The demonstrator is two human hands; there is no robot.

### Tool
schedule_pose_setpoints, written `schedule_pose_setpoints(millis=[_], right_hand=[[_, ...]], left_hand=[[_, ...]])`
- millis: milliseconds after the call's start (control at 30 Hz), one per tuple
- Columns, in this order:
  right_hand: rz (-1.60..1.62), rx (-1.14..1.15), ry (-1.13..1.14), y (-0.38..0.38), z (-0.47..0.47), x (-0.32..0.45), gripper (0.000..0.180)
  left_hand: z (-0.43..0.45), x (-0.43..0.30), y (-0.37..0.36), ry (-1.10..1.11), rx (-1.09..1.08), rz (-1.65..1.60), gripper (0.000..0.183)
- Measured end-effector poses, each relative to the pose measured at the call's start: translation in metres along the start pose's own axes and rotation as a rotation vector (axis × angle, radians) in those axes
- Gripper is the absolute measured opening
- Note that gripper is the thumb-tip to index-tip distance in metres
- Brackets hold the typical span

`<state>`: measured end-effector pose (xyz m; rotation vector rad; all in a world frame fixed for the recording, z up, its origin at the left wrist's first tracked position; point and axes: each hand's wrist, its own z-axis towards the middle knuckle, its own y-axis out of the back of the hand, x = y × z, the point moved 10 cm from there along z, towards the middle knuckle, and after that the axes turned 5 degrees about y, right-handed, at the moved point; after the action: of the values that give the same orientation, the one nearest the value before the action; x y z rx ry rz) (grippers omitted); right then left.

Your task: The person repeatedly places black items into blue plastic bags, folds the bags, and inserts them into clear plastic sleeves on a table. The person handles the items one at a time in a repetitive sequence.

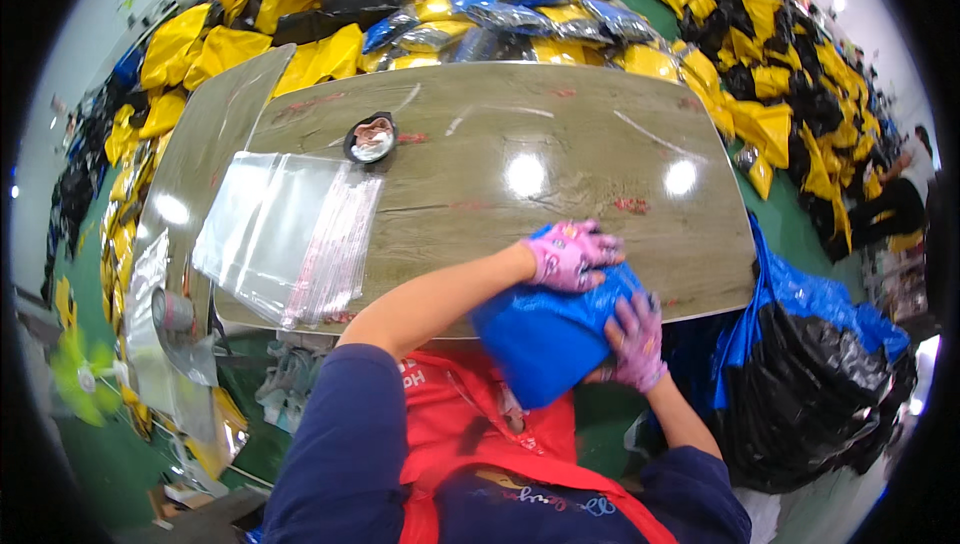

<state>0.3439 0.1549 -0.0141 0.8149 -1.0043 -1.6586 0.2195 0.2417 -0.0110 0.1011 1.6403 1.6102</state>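
A folded blue plastic sheet item (547, 334) lies partly on the near edge of the wood-patterned table (465, 244) and hangs over towards my red apron. My left hand (571, 255), in a pink patterned glove, rests on its upper part with the fingers spread towards the right. At its right side, my right hand (637, 341), gloved alike, grips the edge, with the fingers on top and the thumb side partly hidden. A stack of clear plastic bags (292, 236) lies on the table's left part. Behind the stack stands a small dark bowl (370, 137) with crumpled contents.
Yellow, blue and black packed bundles (517, 19) are heaped beyond the table. A large black and blue pile (810, 379) stands at the right near corner. A tape roll (172, 309) and a green fan (86, 377) are at left. A person (904, 184) is at the far right.
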Motion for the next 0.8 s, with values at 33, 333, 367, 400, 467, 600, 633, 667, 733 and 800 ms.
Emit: schedule_pose_setpoints(millis=[33, 333, 367, 400, 467, 600, 633, 667, 733, 800], right_hand=[[-0.058, -0.057, 0.139, -0.008, -0.022, 0.011, 0.063], [1.29, -0.383, -1.014, -0.048, -0.005, -0.052, 0.043], [1.679, -0.308, -1.14, -0.064, 0.023, -0.038, 0.045], [1.721, -0.231, -1.154, -0.075, 0.037, -0.032, 0.043], [1.618, -0.127, -1.264, -0.103, 0.021, -0.043, 0.039], [1.599, -0.079, -1.38, -0.121, 0.007, -0.049, 0.031], [1.606, -0.044, -1.381, -0.126, 0.007, -0.05, 0.031], [1.625, -0.043, -1.35, -0.119, 0.02, -0.044, 0.031], [1.584, -0.052, -1.333, -0.116, 0.02, -0.049, 0.031], [1.572, -0.017, -1.324, -0.114, 0.015, -0.046, 0.032]], left_hand=[[-0.01, 0.0, -0.009, 0.03, 0.048, -0.024, 0.054], [-0.175, 0.023, 0.018, 0.647, -0.741, -0.958, 0.05], [-0.191, 0.04, 0.003, 0.837, -0.617, -0.852, 0.042], [-0.206, 0.063, -0.018, 1.009, -0.479, -0.75, 0.037], [-0.208, 0.064, 0.013, 0.961, -0.269, -0.438, 0.05], [-0.241, 0.165, 0.125, 0.956, -0.11, 0.791, 0.031], [-0.268, 0.201, 0.166, 1.114, -0.315, 0.572, 0.032], [-0.302, 0.232, 0.205, 1.233, -0.546, 0.384, 0.033], [-0.288, 0.246, 0.214, 1.174, -0.391, 0.479, 0.035], [-0.278, 0.261, 0.201, 1.192, -0.274, 0.384, 0.036]])
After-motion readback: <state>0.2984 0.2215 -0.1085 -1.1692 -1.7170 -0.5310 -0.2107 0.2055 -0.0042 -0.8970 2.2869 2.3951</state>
